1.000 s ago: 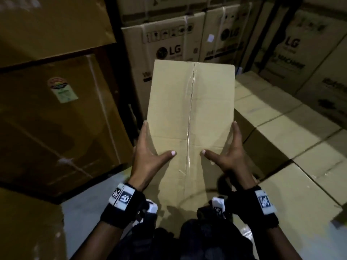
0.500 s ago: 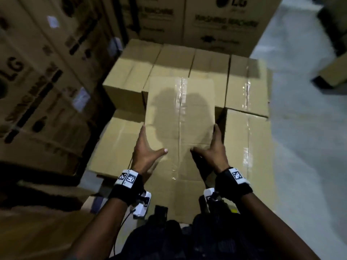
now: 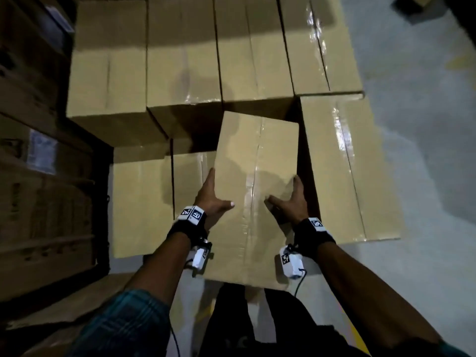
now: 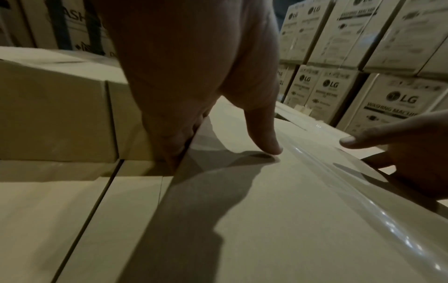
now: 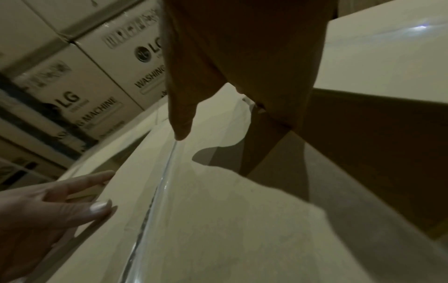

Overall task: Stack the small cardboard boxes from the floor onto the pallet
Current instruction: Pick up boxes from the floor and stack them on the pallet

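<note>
Holding a sealed cardboard box between both palms, the person is standing over the stack of like boxes. The left hand is lying along the box's left side, fingers straight down that wall and thumb spread flat on the taped top; the right hand is doing the same on the right side. Neither hand is curling round it; what the box contains cannot be told. Its long axis is running straight away from the person, far end toward the taller back row, tape seam along its length. It is hanging over lower boxes, just beside a taller box on its right. LG cartons are standing behind, with grey floor lying to the right.
</note>
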